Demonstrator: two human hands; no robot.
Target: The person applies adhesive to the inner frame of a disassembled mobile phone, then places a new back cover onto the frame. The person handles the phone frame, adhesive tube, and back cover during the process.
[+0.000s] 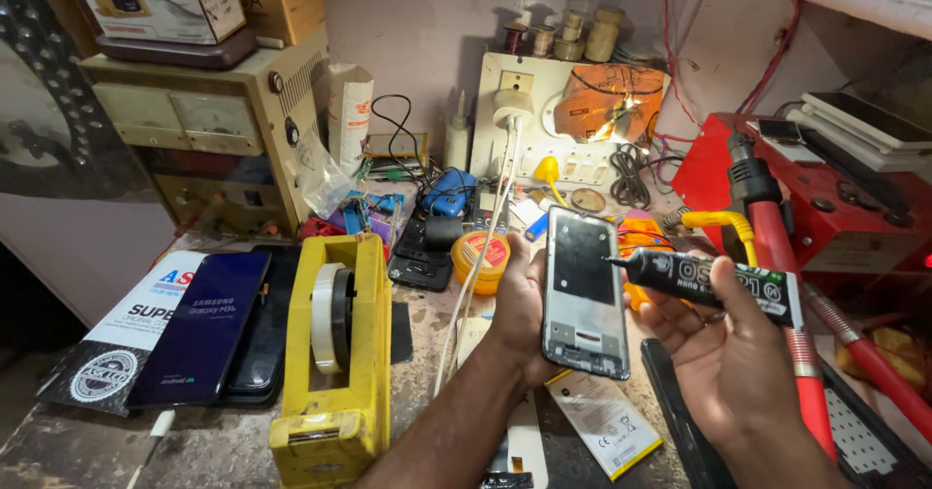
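My left hand (516,300) holds an opened phone frame (583,290) upright, its bare inner side facing me. My right hand (730,348) grips a black glue tube (718,280) with a thin nozzle. The nozzle tip touches the frame's right edge near the top. A flat phone battery (604,421) lies on the bench just below the frame.
A yellow tape dispenser (332,353) stands left of my arm, beside a dark phone (204,329) on printed cards. A round orange tin (482,258), a white socket board (573,120), a red machine (825,207) and a red-handled tool (791,285) crowd the bench.
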